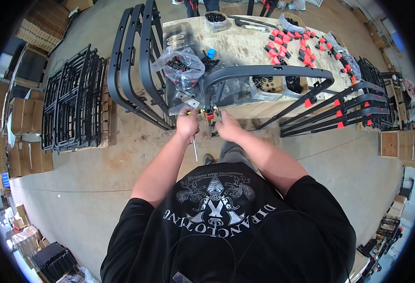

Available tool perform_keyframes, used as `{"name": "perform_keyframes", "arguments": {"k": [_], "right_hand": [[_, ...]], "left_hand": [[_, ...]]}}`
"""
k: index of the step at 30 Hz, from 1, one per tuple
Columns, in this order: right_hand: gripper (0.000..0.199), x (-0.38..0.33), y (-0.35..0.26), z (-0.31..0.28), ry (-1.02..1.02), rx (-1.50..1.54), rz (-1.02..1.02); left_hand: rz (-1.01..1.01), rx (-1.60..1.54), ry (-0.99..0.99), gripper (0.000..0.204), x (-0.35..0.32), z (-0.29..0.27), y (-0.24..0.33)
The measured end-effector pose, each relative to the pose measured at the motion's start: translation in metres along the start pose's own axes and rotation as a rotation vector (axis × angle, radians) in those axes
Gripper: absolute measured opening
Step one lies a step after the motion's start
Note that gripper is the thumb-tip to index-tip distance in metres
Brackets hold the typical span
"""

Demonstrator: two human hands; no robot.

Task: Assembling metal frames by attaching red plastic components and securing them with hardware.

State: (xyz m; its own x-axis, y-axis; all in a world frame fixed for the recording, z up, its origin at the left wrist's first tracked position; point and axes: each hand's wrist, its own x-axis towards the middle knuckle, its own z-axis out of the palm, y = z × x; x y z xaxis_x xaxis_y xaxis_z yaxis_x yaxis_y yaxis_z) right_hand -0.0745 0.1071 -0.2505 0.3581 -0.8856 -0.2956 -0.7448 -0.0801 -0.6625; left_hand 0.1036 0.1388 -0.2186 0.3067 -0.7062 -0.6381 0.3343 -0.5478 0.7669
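On the far left, a tall pile of black metal frames [73, 104] lies on a brown wooden pallet [105, 118]. Next, three dark grey bent metal frames [144, 52] stand up along the left edge of the pale wooden table [245, 45]. Near the table's front left corner sits a see-through plastic bag [185, 70] full of small black and red bits. A small bright blue block [211, 53] is just beside it.

The left hand [187, 123] is at the front edge, close to that corner. Its fingers are curled up tight, and a thin silver rod [195, 150] pokes out below them. A small red and black plastic piece [210, 115] is between the two hands, at the left end of one dark grey curved metal frame [264, 70]. This frame arches over the front of the table. The right hand [228, 126] is just beside the red piece. Its fingers are close together, but I cannot tell what they hold.

More to the right, two clear tubs [267, 95] of little black parts sit by the front edge. Red and black plastic pieces [277, 46] lie spread toward the far right corner. Past the right edge stand more dark frames [370, 99] with red pieces on them.
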Motion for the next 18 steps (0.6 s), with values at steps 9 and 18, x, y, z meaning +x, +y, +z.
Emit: {"name": "perform_keyframes", "arguments": {"k": [9,18], "right_hand": [[0.030,0.002,-0.050,-0.027,-0.346,0.241,0.214],[0.024,0.017,-0.053,-0.036,-0.457,0.246,0.258]], "left_hand": [[0.010,-0.010,-0.006,0.020,0.006,-0.001,-0.001],[0.162,0.068,0.094,0.023,0.015,-0.005,-0.017]]}}
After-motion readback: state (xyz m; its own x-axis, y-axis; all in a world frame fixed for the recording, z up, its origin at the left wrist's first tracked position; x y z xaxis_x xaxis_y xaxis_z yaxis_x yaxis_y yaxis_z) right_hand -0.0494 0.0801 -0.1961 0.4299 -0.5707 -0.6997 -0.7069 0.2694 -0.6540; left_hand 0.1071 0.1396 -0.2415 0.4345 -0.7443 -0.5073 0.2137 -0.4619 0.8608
